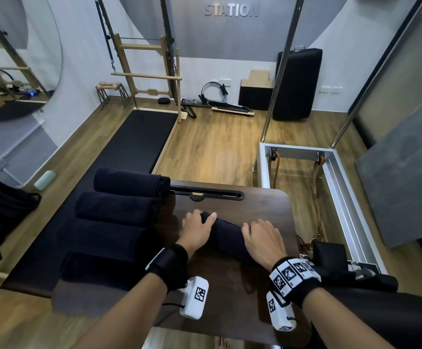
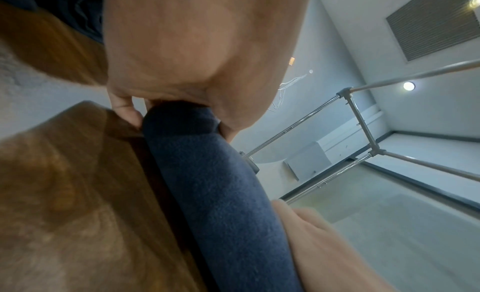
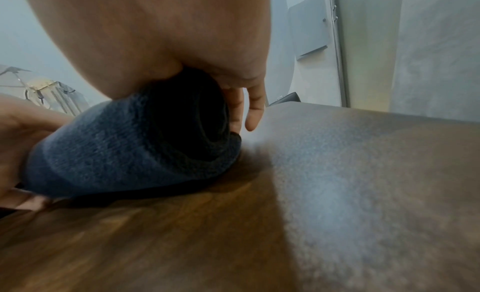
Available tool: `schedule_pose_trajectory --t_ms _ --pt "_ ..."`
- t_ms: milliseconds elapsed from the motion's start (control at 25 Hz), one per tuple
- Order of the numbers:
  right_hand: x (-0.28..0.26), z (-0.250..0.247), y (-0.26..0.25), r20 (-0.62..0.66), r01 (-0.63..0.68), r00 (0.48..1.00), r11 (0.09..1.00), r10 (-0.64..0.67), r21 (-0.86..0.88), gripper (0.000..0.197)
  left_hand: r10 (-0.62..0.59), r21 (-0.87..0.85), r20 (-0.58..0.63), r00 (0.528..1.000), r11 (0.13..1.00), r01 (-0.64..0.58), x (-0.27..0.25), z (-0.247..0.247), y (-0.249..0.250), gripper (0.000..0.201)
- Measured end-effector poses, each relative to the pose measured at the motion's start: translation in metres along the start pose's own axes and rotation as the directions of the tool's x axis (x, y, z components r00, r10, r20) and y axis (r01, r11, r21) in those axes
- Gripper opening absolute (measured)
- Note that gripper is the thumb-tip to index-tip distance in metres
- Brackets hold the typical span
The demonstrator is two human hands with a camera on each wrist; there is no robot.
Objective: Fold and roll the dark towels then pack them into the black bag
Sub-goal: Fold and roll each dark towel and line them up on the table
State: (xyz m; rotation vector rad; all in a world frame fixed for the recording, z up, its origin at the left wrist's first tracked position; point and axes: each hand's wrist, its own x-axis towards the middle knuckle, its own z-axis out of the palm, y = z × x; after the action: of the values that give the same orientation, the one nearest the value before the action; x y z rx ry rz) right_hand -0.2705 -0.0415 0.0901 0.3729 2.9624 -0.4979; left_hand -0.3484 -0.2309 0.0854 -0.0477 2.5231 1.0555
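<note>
A dark towel (image 1: 226,235), rolled into a tight cylinder, lies slantwise on the dark wooden table (image 1: 230,293). My left hand (image 1: 197,229) grips its far left end, fingers curled over the roll (image 2: 221,183). Nearer the towel's right end, my right hand (image 1: 261,239) is wrapped over it, fingertips (image 3: 253,111) curling down past the spiral end (image 3: 182,121). Several more rolled dark towels (image 1: 116,207) lie side by side on the black mat to the left of the table. The black bag (image 1: 0,210) sits on the floor at the far left.
A black slotted rail (image 1: 205,195) runs along the table's far edge. A metal-framed exercise bed (image 1: 336,177) stands to the right. A mint case (image 1: 45,180) lies on the wooden floor near the bag. More gym gear lines the far wall.
</note>
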Motion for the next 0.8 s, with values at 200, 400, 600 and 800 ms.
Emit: schedule_pose_trajectory --t_ms 200,400,600,800 --pt "-0.006 -0.018 0.003 0.074 -0.201 0.980 0.931 0.187 0.304 0.040 0.098 -0.254 0.065 0.993 0.964 -0.078 -0.024 -0.010 0.001 0.029" --pt "-0.001 -0.050 -0.037 -0.076 -0.156 0.969 0.825 0.233 0.543 0.039 0.222 -0.385 -0.101 0.970 0.890 -0.243 -0.047 -0.062 0.028 0.028" --pt "0.020 -0.100 -0.128 -0.174 0.044 0.973 0.623 0.149 0.781 0.047 0.266 -0.277 -0.356 0.896 0.885 -0.373 -0.044 -0.169 0.050 0.027" --pt "0.033 -0.096 -0.225 -0.077 0.089 0.996 0.447 -0.044 0.890 0.027 0.187 -0.279 -0.482 0.856 0.893 -0.352 -0.011 -0.268 -0.010 0.030"
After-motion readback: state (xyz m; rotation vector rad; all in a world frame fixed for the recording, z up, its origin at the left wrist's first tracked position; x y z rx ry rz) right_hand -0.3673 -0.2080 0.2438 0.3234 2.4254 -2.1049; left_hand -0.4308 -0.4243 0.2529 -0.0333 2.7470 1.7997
